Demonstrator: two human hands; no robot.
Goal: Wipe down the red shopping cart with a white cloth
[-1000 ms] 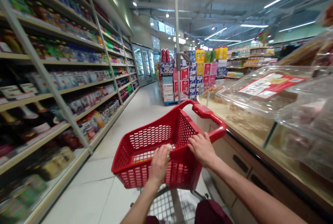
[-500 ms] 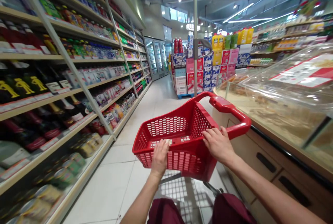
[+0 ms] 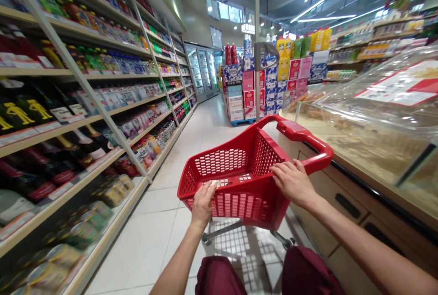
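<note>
A red plastic shopping cart with a perforated basket stands side-on before me, its handle to the right. My left hand lies over the near rim, toward the cart's narrow end, with fingers curled. A small whitish crumpled cloth shows at its fingertips, mostly hidden by the hand. Near the handle, my right hand grips the same rim, fingers over the inner side. The basket's visible floor holds no goods.
Shelves of bottles and cans line the left side. At right, a counter carries clear plastic food covers. A metal post rises beyond the cart, before stacked drink cartons. Glass-door coolers stand far back.
My left hand has slid left along the rim with the whitish cloth. The right hand keeps its hold near the handle. The cart sits slightly further right in view.
</note>
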